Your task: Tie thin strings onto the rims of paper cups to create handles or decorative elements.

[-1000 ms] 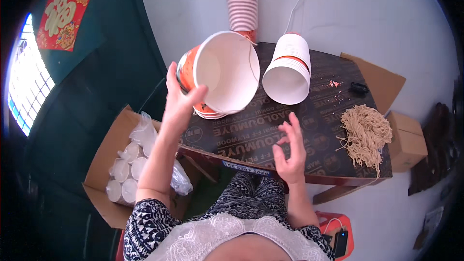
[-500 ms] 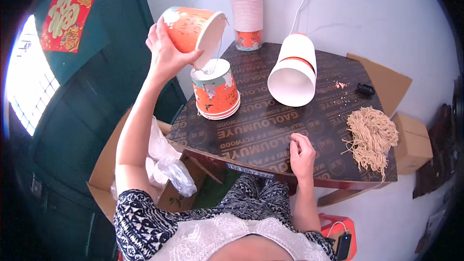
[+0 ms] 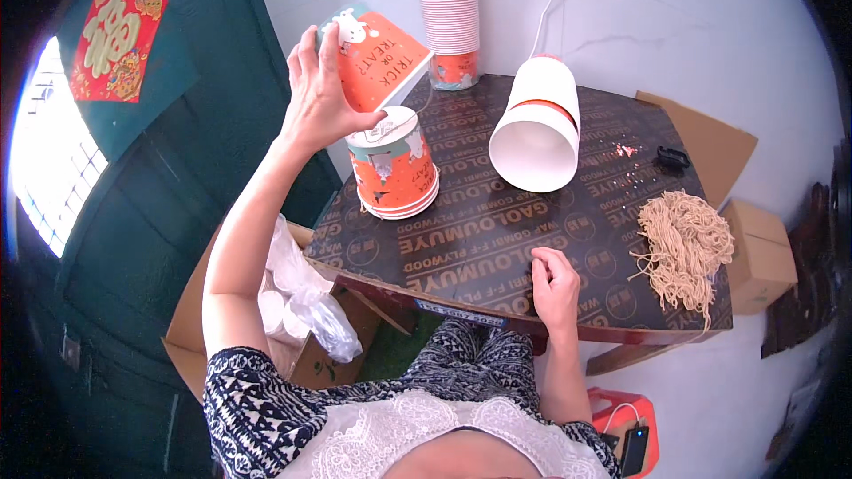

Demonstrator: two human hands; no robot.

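My left hand (image 3: 318, 93) grips an orange printed paper bucket (image 3: 377, 58), fingers on its side and thumb toward the rim. The bucket is tilted, its printed side toward me, and a thin cord or handle shows at its rim. Right below it, a short stack of similar orange buckets (image 3: 395, 173) stands upside down on the dark table (image 3: 461, 253), a pale base on top. Whether the held bucket touches that stack, I cannot tell. My right hand (image 3: 556, 288) rests by the table's near edge, fingers curled, nothing seen in it.
White-walled buckets (image 3: 534, 155) lie on their side, mouth toward me. A tall bucket stack (image 3: 448, 13) stands by the wall. Tan string (image 3: 683, 248), pink crumbs (image 3: 627, 151) and a small black object (image 3: 673, 159) lie at right. A cardboard box (image 3: 297, 359) with plastic-wrapped goods sits lower left.
My left hand has turned the bucket, so its mouth no longer faces right and its printed side shows. The hand is slightly lower. My right hand's fingers look a little more curled.
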